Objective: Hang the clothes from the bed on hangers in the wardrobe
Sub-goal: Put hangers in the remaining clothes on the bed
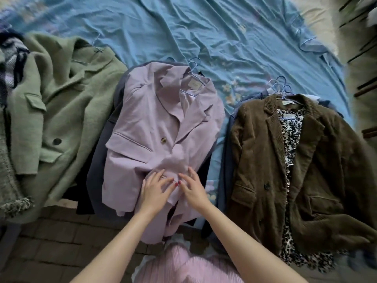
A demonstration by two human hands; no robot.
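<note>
Lilac jacket (163, 123) overhangs the bed edge under both hands (175, 186)

This is a bedroom in a home. A bed (204, 27) covered with a rumpled blue floral sheet (234, 43) fills most of the view, with jackets on hangers laid along its near edge. At the far right stands dark wooden shelving (363, 21), blurred, and at near left the floor (51, 242) is brick-patterned.
</note>
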